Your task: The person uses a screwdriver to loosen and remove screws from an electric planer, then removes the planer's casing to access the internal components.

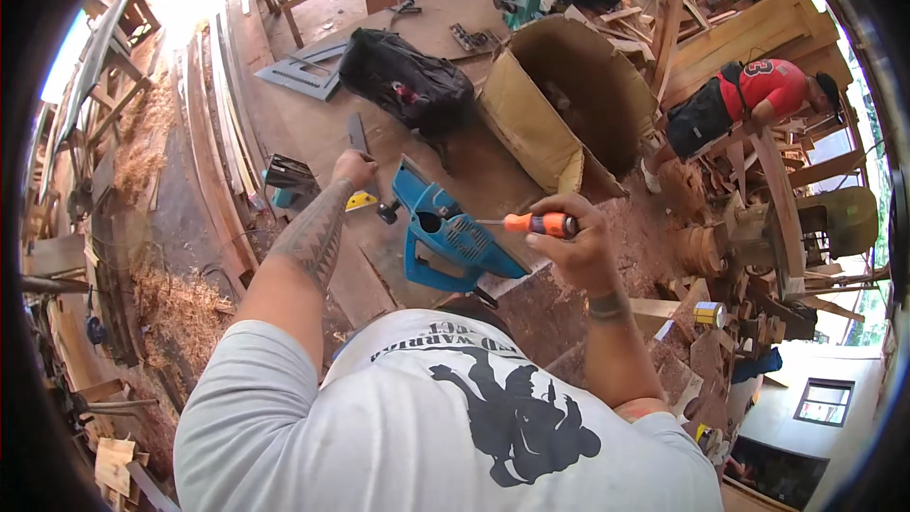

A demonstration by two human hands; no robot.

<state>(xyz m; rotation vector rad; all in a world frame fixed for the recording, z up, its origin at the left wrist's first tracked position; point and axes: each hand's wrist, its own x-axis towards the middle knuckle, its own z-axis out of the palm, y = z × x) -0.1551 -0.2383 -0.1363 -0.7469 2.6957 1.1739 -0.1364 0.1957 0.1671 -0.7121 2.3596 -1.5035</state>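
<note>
A blue electric hand planer (pixel 444 232) rests on its side on the brown worktop in front of me, its black knob toward my left. My right hand (pixel 580 237) is closed around the handle of an orange screwdriver (pixel 538 224). Its thin shaft points left at the planer's body; whether the tip touches cannot be made out. My left hand (pixel 354 171) is closed at the planer's far left, on a flat grey metal strip (pixel 356 131) that sticks out beyond the fingers. Beside that hand is a small yellow piece (pixel 360 200).
A black bag (pixel 406 76) and a grey frame-like piece (pixel 303 71) lie farther back. An open cardboard box (pixel 531 114) stands to the right, a green power tool (pixel 518 2) behind it. Long boards (pixel 204 133) and shavings cover the left. A person in red (pixel 749 100) bends over at right.
</note>
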